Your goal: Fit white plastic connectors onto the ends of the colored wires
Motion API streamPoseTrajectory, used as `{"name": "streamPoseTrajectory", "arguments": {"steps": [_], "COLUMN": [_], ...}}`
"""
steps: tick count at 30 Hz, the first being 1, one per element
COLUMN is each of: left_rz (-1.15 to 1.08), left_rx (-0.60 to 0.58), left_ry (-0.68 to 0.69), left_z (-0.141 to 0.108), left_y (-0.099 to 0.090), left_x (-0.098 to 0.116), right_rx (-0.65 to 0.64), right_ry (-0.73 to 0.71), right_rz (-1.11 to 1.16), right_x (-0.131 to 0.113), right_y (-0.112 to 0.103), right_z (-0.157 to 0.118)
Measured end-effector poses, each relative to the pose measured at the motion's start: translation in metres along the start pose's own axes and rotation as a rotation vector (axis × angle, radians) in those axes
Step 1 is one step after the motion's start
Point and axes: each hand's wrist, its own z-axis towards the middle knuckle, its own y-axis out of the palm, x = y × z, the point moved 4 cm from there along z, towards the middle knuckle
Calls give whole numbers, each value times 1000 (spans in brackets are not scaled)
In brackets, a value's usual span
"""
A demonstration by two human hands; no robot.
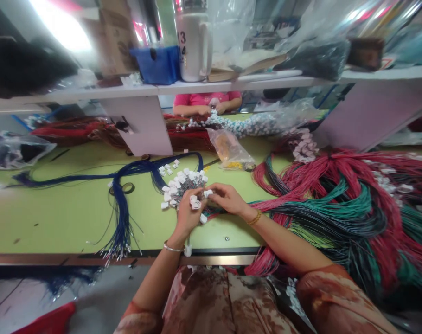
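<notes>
Over the green table, my left hand (188, 215) is closed round a bunch of wires, whose white plastic connectors (178, 184) fan out beyond and beside the fingers. At its right, my right hand (229, 198) pinches a single white connector (208, 193) between thumb and fingertips. Red and green wires run from under my hands toward a large heap of red, green and black wires (336, 204) on the right. A few loose white connectors (168, 169) lie just behind the bunch. My left palm hides the gripped part of the wires.
Dark blue wires (122, 204) hang over the table's front edge (155, 260), near a roll of tape (128, 188). Behind lies a plastic bag with yellow parts (228, 148). A shelf (127, 91) carries a blue bin (156, 65) and mug (194, 48); a person in pink (207, 99) sits opposite.
</notes>
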Motion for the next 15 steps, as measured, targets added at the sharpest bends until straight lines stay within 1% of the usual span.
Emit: {"name": "streamPoseTrajectory", "arguments": {"steps": [1,2,4,5,6,7,8,9,10,11,13,15], "left_rz": [54,78,81,87,109,144,179,198,191,160,53,-52], "left_rx": [-14,-33,-73,-85,-82,-66,-43,-22,-5,-4,-44,-91], "left_ry": [63,98,89,70,63,75,99,124,144,149,105,35], "left_z": [-1,-2,-3,-3,-4,-4,-4,-5,-6,-6,-7,-7], "left_y": [1,2,3,2,1,0,-1,-2,-2,-2,1,3], "left_x": [3,5,5,4,4,5,6,8,9,10,7,4], "right_rx": [-29,-73,-175,-205,-202,-162,-79,24,99,138,148,125], "right_ry": [-51,-97,-146,-142,-116,-75,-19,46,106,150,200,228], "right_rz": [-28,-55,-64,-54,-57,-89,-175,-316,-488,-627,-755,-780], "right_x": [-6,-11,-15,-13,-7,1,11,22,32,42,58,71], "right_y": [-1,-1,-4,-7,-13,-20,-30,-39,-47,-53,-57,-56], "right_z": [2,4,12,20,30,42,55,68,80,92,112,125]}}
